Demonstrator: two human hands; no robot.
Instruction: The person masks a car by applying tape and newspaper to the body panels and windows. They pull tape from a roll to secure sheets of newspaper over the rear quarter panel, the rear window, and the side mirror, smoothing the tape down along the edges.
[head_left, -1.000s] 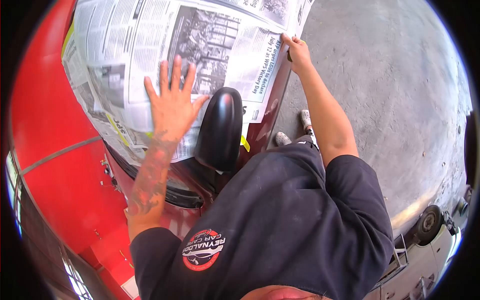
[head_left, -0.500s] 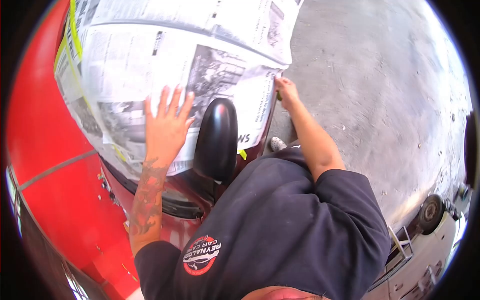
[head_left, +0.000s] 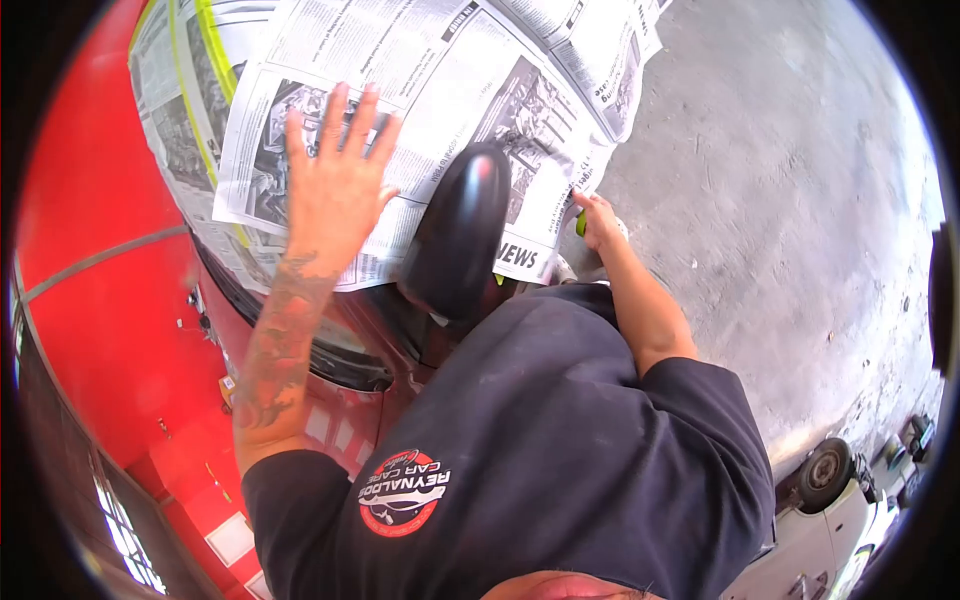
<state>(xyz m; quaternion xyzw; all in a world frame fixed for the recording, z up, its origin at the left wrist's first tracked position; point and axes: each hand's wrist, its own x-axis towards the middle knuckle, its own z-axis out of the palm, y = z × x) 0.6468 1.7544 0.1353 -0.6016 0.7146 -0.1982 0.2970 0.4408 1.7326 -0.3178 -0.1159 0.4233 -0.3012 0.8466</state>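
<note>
Newspaper over car, both hands at the sheet

Newspaper: top centre of the frame, loose and wavy, upper right edge overhanging the grey floor. Printed side visible; "NEWS" reads near its lower corner.

Left hand: palm down on the newspaper, left of centre, fingers spread. Nothing pinched.

Right hand: right of centre, at the newspaper's right edge, fingers curled. A green item shows at the fingers; its shape is mostly hidden. Cannot tell whether the fingertips pinch the paper.

Mirror: black, glossy, between the hands, standing in front of the newspaper's lower part in this view.

Yellow tape: long strips at upper left, over further printed sheets.

Car: dark red, its body visible below the newspaper, lower left of centre.

Shirt: dark, round logo, lower centre. Red wall: left side. Wheel: lower right.
</note>
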